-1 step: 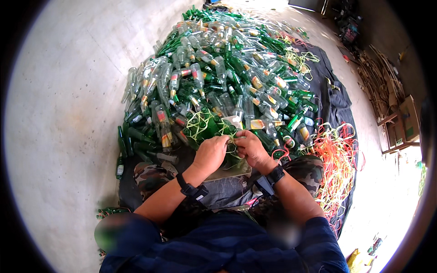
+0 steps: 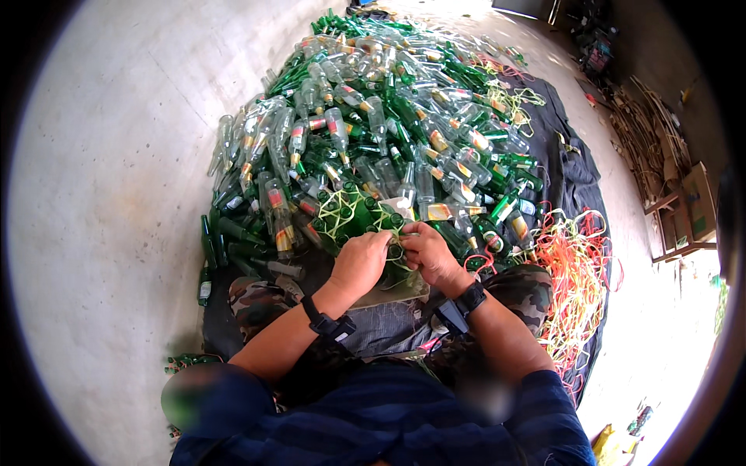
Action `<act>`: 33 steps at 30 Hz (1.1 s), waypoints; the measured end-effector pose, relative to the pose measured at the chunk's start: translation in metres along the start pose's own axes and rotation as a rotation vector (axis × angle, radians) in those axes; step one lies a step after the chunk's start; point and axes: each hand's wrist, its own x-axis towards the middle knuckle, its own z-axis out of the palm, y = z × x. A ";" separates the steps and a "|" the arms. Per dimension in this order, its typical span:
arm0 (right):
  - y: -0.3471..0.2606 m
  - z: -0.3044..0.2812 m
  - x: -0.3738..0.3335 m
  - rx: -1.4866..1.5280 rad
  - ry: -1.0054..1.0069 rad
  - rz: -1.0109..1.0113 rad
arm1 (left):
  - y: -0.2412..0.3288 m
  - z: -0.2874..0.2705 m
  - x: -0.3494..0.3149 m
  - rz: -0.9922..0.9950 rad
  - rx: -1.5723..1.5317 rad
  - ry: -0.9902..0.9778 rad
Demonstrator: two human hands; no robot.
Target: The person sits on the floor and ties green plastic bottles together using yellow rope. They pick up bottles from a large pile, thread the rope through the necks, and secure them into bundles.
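Observation:
A bundle of green glass bottles [image 2: 353,217] stands upright in front of me, with pale yellow plastic strapping [image 2: 336,208] criss-crossed around the necks. My left hand [image 2: 363,262] is closed at the near right side of the bundle, its thumb and fingers pinching the strapping. Close beside it, my right hand [image 2: 432,254] pinches the same strapping, fingertips almost meeting those of the left. The exact ends between the fingertips are hard to make out. Below the hands, part of a flat brownish board [image 2: 400,290] shows between my knees.
A large heap of loose green and clear bottles [image 2: 373,116] spreads ahead over a dark sheet [image 2: 571,167]. Tangled red and yellow straps [image 2: 573,287] lie right of my knee. A pale wall [image 2: 116,155] rises at left; sticks [image 2: 649,140] and a cardboard box [image 2: 699,200] stand far right.

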 end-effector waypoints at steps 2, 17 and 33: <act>-0.001 0.001 -0.001 -0.030 -0.009 -0.023 | -0.002 0.003 -0.001 0.030 0.016 0.037; -0.013 0.000 -0.005 -0.947 0.074 -0.438 | -0.005 0.006 0.003 -0.048 -0.242 0.132; -0.006 0.008 -0.002 -0.682 -0.009 -0.277 | 0.002 0.011 0.004 -0.151 -0.312 0.214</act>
